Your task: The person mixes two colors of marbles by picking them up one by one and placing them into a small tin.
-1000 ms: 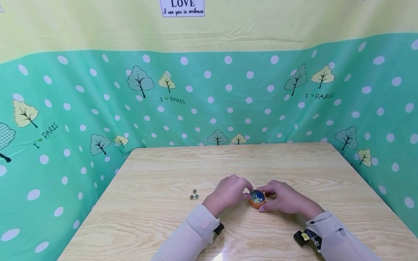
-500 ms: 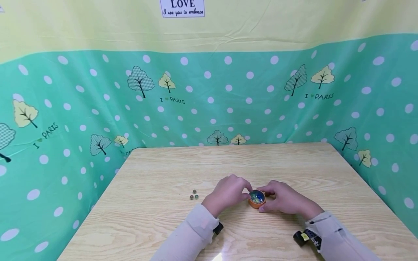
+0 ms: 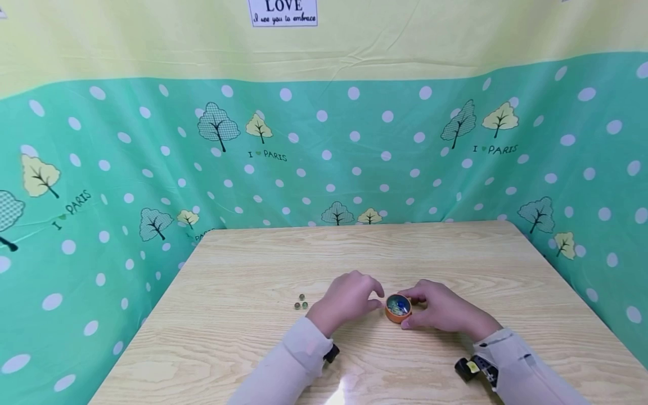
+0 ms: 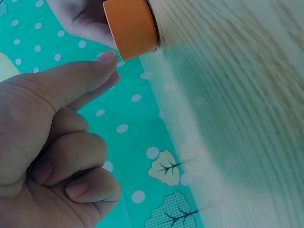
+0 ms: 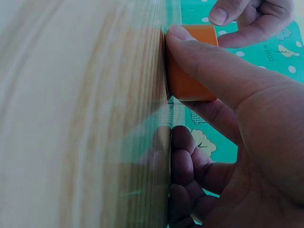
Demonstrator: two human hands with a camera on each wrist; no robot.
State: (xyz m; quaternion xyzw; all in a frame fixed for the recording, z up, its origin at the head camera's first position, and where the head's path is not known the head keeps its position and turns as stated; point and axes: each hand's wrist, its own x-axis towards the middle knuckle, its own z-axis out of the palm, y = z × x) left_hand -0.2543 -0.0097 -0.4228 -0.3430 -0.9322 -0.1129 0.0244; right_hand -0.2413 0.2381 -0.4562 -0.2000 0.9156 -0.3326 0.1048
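Note:
A small round orange container [image 3: 398, 318] with a shiny blue and greenish top or contents stands on the wooden table; what lies in it is too small to tell. My right hand [image 3: 441, 306] grips its side between thumb and fingers, and in the right wrist view the thumb lies along the orange wall [image 5: 195, 78]. Just left of the container hovers my left hand [image 3: 346, 299], apart from it. Thumb and index finger are extended with a gap between them in the head view, and the other fingers [image 4: 83, 152] are curled. Nothing shows in that hand.
Three small glassy balls [image 3: 301, 304] lie on the table [image 3: 243, 337] to the left of my left hand. Behind and beside the table hangs a green and yellow printed cloth [image 3: 334, 152]. Each wrist carries a small black camera [image 3: 464, 369].
My left hand has drawn back to the left from the container's rim, which its fingertips were at before. The right hand keeps its grip, and the three balls stay put.

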